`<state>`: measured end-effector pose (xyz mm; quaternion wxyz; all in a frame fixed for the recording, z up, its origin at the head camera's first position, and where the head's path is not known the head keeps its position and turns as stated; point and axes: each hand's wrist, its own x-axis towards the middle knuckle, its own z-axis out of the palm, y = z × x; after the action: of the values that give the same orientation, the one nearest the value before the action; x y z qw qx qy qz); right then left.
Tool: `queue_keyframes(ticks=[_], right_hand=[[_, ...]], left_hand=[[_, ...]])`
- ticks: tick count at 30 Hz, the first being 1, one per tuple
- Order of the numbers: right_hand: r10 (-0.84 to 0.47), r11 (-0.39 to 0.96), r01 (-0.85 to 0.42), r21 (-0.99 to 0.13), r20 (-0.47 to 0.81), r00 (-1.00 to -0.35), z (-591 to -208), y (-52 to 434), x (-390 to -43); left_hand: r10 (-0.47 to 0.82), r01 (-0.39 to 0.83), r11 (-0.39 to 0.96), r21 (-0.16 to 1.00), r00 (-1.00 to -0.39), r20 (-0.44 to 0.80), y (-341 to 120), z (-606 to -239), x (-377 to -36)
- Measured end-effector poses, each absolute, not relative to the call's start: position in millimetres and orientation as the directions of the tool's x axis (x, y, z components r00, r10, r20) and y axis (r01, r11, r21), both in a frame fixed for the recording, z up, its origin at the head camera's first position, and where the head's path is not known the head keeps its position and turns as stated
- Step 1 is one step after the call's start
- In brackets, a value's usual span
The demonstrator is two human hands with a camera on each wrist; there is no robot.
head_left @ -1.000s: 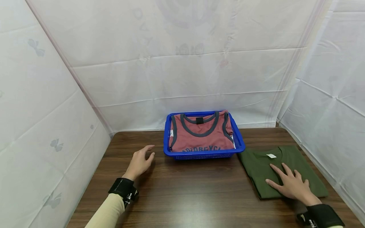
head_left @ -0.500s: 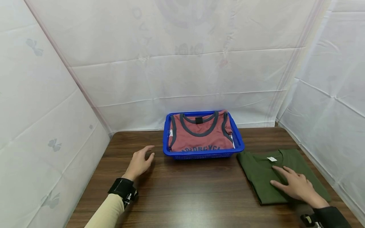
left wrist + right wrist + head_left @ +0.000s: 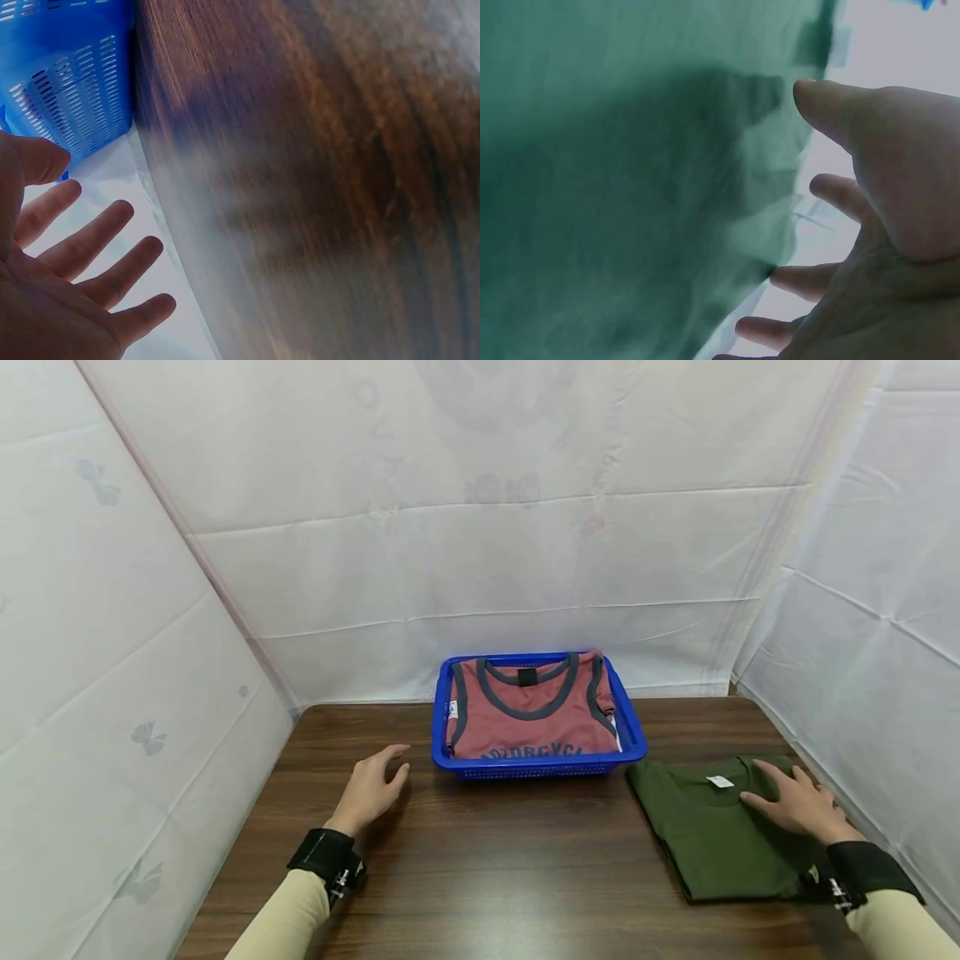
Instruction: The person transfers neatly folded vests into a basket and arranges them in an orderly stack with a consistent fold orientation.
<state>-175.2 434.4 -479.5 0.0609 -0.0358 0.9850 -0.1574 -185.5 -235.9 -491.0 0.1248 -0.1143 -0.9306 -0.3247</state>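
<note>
A folded dark green T-shirt (image 3: 720, 852) with a white neck label lies at the right of the table. Over its far right part is my right hand (image 3: 806, 806), fingers spread and holding nothing. In the right wrist view the thumb and fingertips of the right hand (image 3: 900, 180) appear close over the green cloth. My left hand (image 3: 369, 789) hovers left of the blue basket (image 3: 540, 768), with loosely bent, spread fingers and nothing in it. The left wrist view shows that palm and the basket's slotted wall (image 3: 75, 90). A folded red tank top (image 3: 525, 718) with dark grey trim fills the basket.
The dark wood table (image 3: 480, 860) carries the basket near its back edge, close to a white cloth backdrop (image 3: 480, 568). White cloth also hangs along the left side (image 3: 112, 693) and the right side (image 3: 885, 635).
My right hand has moved to the right across the T-shirt, baring its middle. The T-shirt has shifted slightly toward me. My left hand and the basket have stayed in place.
</note>
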Motion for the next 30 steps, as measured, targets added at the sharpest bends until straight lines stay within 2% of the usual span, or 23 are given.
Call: queue_keyframes(ticks=[15,30], right_hand=[[-0.111,0.957,-0.072,-0.282,-0.126,-0.986,-494.8,443.3,-185.3],[-0.134,0.965,-0.102,-0.243,-0.12,-0.984,-490.5,435.3,-176.1]], left_hand=[[0.142,0.311,0.759,0.572,-0.937,0.32,-236.9,-490.4,-186.7],[0.128,0.285,0.765,0.577,-0.946,0.298,-239.9,-490.9,-184.7]])
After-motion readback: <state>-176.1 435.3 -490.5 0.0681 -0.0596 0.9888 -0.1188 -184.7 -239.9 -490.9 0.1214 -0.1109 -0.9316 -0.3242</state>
